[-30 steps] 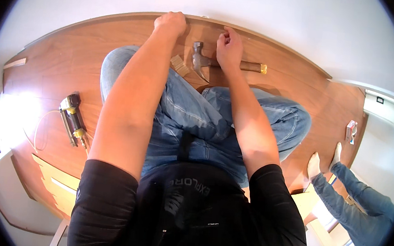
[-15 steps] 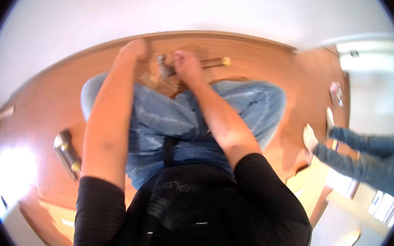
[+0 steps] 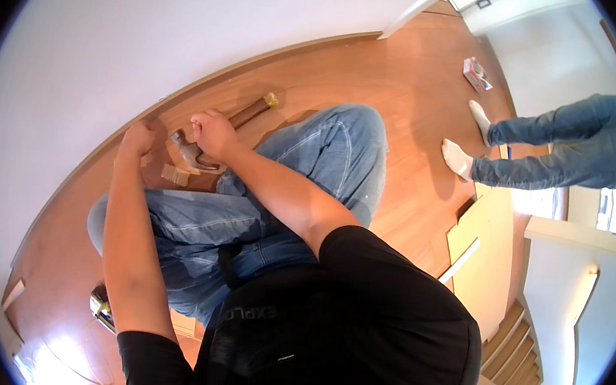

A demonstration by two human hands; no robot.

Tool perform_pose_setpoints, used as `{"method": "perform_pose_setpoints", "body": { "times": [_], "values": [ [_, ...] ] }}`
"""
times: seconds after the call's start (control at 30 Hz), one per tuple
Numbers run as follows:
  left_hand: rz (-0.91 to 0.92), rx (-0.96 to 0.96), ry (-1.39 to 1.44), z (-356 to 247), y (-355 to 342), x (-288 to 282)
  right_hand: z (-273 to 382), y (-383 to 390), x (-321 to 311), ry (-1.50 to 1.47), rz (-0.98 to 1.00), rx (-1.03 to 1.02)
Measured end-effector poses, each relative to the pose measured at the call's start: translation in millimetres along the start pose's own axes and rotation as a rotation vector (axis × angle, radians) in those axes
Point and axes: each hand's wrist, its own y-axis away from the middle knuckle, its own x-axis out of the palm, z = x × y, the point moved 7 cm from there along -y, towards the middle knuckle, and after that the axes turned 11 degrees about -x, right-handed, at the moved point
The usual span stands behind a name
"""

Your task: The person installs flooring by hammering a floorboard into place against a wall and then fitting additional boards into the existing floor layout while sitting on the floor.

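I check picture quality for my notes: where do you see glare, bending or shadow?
Head view: white glare at lower left hides detail; the baseboard, probably straight, curves under the fisheye; a soft shadow lies beside the socks; the hammer looks fairly sharp.

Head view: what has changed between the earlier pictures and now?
The view has swung to the person's right, bringing the stairs into sight. The right hand has drawn back from the wall trim toward the hammer head; whether it grips anything, I can't tell. The left hand stays at the trim, the hammer remains on the floor, and the other person's feet stay near the box.
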Motion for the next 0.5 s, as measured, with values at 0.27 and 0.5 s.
{"method": "perform_pose_setpoints", "body": {
  "times": [0.27,0.5],
  "values": [
    [0.037,-0.032,0.25,25.6,-38.3,21.7,-33.1,-10.8,-17.1,-0.133,-0.335,0.246],
    [-0.013,-0.037,-0.138,44.6,-64.8,39.2,-96.1,-25.5,-18.1,0.046,-0.29,0.49]
  ]
}}
